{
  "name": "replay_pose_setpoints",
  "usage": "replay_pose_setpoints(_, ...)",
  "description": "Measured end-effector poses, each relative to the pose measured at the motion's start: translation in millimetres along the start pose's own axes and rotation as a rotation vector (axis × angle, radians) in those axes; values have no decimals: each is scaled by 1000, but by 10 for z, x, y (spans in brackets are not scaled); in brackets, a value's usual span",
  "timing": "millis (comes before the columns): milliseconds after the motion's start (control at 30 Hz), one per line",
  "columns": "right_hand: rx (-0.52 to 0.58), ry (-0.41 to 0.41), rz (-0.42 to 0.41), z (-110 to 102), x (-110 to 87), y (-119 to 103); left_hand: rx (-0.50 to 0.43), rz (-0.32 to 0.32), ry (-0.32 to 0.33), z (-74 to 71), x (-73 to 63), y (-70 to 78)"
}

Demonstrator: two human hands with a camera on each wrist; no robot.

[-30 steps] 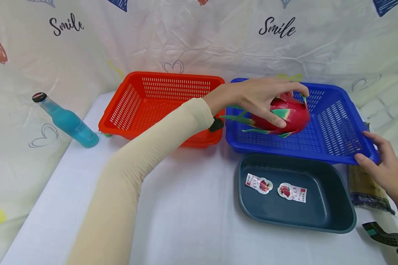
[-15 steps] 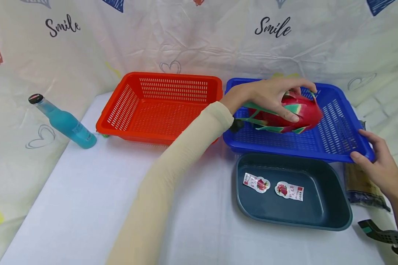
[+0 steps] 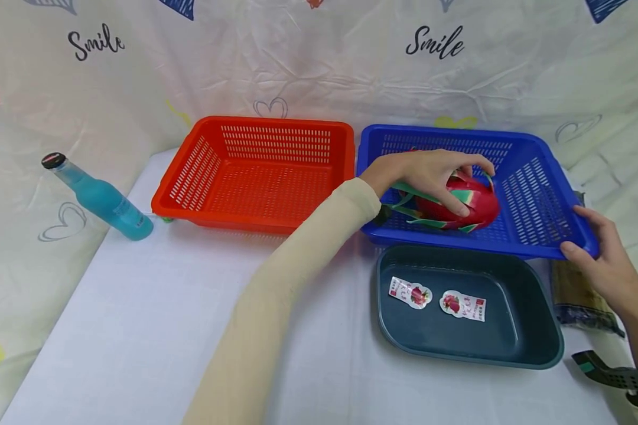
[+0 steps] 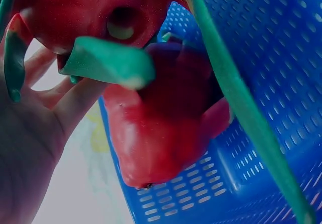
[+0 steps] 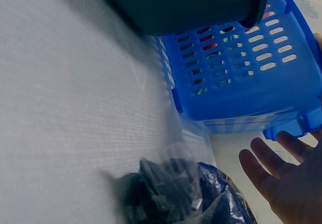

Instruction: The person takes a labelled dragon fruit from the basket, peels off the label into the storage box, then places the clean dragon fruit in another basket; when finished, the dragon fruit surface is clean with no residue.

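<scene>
In the head view my left hand [image 3: 427, 174] grips a red dragon fruit [image 3: 481, 203] with green scales, inside the blue basket [image 3: 544, 195]. A second dragon fruit [image 4: 156, 138] lies in the basket below the held one in the left wrist view; in the head view it is mostly hidden behind the hand. At the basket's front right corner, my right hand [image 3: 614, 265] holds the rim, thumb on the near side and fingers at the outer end. The right wrist view shows the right hand [image 5: 297, 178] only in part, with the basket's perforated end wall beside it.
Left of the blue basket stands a red basket [image 3: 255, 218]. A dark teal tray [image 3: 473, 342] bears two fruit stickers [image 3: 462, 305] in front. A blue bottle [image 3: 103, 200] leans at far left. A packaged bag [image 3: 585, 295] lies under the right wrist.
The left hand carries the dragon fruit first rightward, then down and slightly back left, lower into the blue basket. The right hand keeps its hold on the rim. The head view shifts slightly.
</scene>
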State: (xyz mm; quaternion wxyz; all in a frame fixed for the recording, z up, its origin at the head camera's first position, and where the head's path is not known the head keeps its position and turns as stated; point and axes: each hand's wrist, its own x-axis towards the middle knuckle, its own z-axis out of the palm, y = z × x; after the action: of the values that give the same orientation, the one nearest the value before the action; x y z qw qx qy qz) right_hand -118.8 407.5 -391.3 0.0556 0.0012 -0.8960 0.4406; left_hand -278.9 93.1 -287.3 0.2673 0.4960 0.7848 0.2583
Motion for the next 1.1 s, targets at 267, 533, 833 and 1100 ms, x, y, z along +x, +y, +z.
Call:
replay_pose_setpoints(267,5,-12,-4,10,11,6,46,-33,-82,81,81,-59)
replay_pose_setpoints(533,10,-23,-5,-11,4,-8,38,16,-63,177,136,-123)
replay_pose_setpoints(833,10,-27,25,-23,0,-28,206,-21,-120,229,230,-99)
replay_pose_setpoints(1100,16,-38,30,-30,5,-42,260,-123,-241,175,266,33)
